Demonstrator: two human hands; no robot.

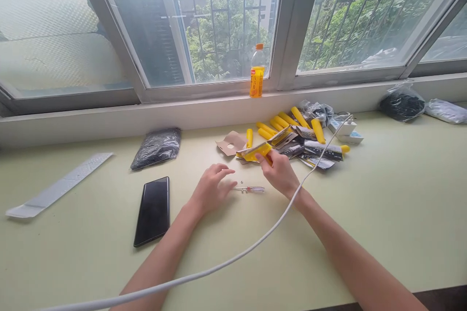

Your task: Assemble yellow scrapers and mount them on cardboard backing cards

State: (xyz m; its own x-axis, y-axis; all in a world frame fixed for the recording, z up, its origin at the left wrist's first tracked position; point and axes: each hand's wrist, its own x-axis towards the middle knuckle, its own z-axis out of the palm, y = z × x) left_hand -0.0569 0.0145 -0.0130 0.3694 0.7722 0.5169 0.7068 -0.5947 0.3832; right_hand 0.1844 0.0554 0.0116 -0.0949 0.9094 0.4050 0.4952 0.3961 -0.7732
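Observation:
My right hand (279, 170) grips the handle of a yellow scraper (257, 153), its wide flat head pointing left. My left hand (214, 185) hovers low over the table, thumb and fingers apart with nothing between them. Close to its thumb lies a small screwdriver (255, 189) with a clear and red handle. A few tiny metal pieces, perhaps screws or nuts (241, 182), are scattered around its shaft. Behind the right hand is a pile of yellow-handled tools (283, 120) in dark printed card sleeves (323, 149). An unfolded brown card piece (231, 143) rests left of the pile.
A white cable (219, 266) crosses in front of my right forearm to a charger (346, 128) on a power strip. Around lie a black phone (152, 211), a dark plastic-wrapped packet (156, 148) and a pale strip (62, 184). An orange drink bottle (257, 80) stands on the sill.

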